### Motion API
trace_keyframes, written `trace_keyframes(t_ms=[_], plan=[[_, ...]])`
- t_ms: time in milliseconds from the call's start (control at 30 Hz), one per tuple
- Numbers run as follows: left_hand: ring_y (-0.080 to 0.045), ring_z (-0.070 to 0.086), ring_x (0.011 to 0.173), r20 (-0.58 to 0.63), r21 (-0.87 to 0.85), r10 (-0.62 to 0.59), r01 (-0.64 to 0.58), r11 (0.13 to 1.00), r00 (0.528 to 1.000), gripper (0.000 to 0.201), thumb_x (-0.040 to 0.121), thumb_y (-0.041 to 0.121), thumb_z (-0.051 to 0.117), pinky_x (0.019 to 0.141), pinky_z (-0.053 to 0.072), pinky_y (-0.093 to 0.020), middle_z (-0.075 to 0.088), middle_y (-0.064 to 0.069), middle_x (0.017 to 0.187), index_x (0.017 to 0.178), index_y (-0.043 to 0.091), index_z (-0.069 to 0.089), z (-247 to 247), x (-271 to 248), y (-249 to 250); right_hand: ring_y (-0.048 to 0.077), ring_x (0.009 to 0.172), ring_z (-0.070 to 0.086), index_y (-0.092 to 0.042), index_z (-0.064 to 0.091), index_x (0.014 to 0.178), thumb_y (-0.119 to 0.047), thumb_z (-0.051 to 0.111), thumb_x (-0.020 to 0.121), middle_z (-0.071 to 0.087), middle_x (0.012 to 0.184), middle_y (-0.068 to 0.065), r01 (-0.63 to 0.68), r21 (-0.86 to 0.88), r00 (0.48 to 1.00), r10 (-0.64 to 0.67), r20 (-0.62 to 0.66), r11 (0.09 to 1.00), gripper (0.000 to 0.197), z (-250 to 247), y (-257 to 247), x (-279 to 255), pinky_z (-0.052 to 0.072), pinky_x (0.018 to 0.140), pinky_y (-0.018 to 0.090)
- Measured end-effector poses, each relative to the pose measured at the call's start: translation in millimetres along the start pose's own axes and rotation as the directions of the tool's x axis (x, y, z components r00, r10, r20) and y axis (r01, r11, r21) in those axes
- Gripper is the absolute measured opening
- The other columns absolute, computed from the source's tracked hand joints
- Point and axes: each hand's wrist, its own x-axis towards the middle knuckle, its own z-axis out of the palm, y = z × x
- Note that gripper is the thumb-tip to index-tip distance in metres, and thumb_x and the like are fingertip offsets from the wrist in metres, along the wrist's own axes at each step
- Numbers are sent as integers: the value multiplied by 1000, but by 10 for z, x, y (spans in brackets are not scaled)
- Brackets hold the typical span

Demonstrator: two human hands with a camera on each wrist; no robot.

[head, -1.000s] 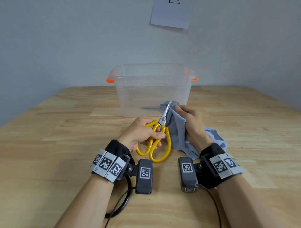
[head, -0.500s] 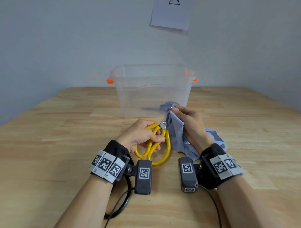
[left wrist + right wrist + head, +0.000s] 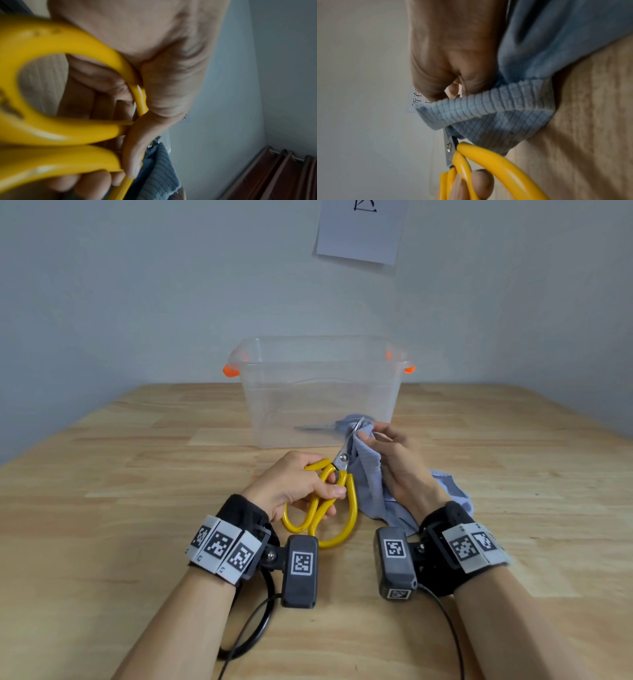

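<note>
- The yellow-handled scissors point(image 3: 342, 462) are held low over the wooden table point(image 3: 137, 508), blades shut and pointing away from the person. A blue-grey ribbed cloth point(image 3: 368, 484) is folded over the blades up to the tip.
- The step looks like wiping the blades. It goes best if the cloth runs from pivot to tip along the flat, never across the edge.
- The right hand point(image 3: 400, 470) pinches the cloth round the blade near the tip, fingers curled together. The pinch belongs on the flat sides, with fabric between skin and steel.
- The left hand point(image 3: 291, 484) has fingers and thumb clamped round the handle loops, which lie close together. That squeeze matters, since blades that spring apart could snag the ribbing or nick a finger.
- The cloth's loose tail trails on the table by the right wrist and is best kept away from the handles.
- Beyond the tip stands a clear plastic bin point(image 3: 318, 392) with orange latches. The stroke should end short of its wall.
</note>
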Motion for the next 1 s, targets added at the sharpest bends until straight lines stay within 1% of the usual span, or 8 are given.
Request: trace_keyframes(t_ms=[167, 300, 500, 600, 667, 767, 900, 1000], plan=[[-25, 67, 54, 18, 6, 2, -2, 1000, 1000, 20, 82, -5, 73, 58, 58, -34, 71, -16, 77, 86, 5, 57, 7, -11, 5, 14, 68, 67, -1, 66, 94, -10, 68, 86, 70, 74, 4, 15, -52, 1000, -15, -8, 999, 12, 8, 37, -6, 54, 63, 21], [-26, 67, 54, 49, 27, 0, -1, 1000, 999, 20, 82, -5, 72, 57, 58, -34, 71, -15, 77, 83, 6, 56, 0, -2, -5, 14, 68, 67, -2, 67, 93, -9, 65, 93, 70, 73, 5, 41, -107, 998, -44, -33, 993, 8, -6, 46, 14, 55, 64, 23], [-31, 66, 58, 59, 76, 19, -24, 997, 998, 21, 79, -7, 75, 66, 57, -41, 63, -10, 68, 78, 6, 58, -1, 20, -43, 17, 68, 65, 14, 60, 111, -11, 69, 90, 68, 81, 11, 116, -157, 979, -140, -151, 981, 33, -26, 78, 48, 54, 64, 26], [-30, 67, 59, 58, 80, 25, -29, 996, 998, 20, 79, -8, 74, 60, 58, -36, 63, -10, 67, 80, 5, 58, 25, 21, -22, 20, 69, 65, 8, 62, 105, -10, 70, 90, 69, 76, 8, 134, -163, 970, -163, -181, 977, 25, -41, 68, 58, 56, 68, 31], [-28, 67, 58, 61, 77, 29, -34, 996, 998, 20, 79, -8, 74, 58, 58, -34, 63, -10, 67, 80, 4, 59, 43, 17, -14, 16, 65, 65, 2, 63, 100, -9, 71, 89, 69, 72, 3, 146, -162, 964, -177, -197, 976, 17, -37, 73, 54, 55, 64, 29], [-29, 67, 58, 69, 70, 33, -38, 997, 997, 19, 80, -9, 73, 59, 58, -36, 63, -9, 67, 81, 3, 59, 47, 12, -21, 13, 61, 64, -3, 61, 94, -8, 70, 90, 68, 68, 0, 145, -137, 961, -172, -218, 980, 11, -26, 84, 55, 54, 60, 26], [-30, 68, 61, 73, 77, 28, -33, 996, 997, 19, 80, -7, 74, 62, 58, -37, 64, -9, 67, 79, 5, 59, 53, 21, -20, 17, 67, 64, -8, 60, 90, -7, 70, 90, 68, 74, 4, 154, -130, 951, -183, -249, 979, 10, -26, 98, 68, 56, 68, 33], [-30, 67, 61, 73, 90, 13, -20, 996, 997, 20, 80, -7, 74, 65, 57, -39, 65, -8, 66, 78, 6, 59, 66, 29, -28, 14, 67, 64, -8, 59, 90, -6, 70, 90, 68, 76, 4, 168, -166, 937, -210, -280, 972, 11, -23, 119, 85, 55, 65, 29]])
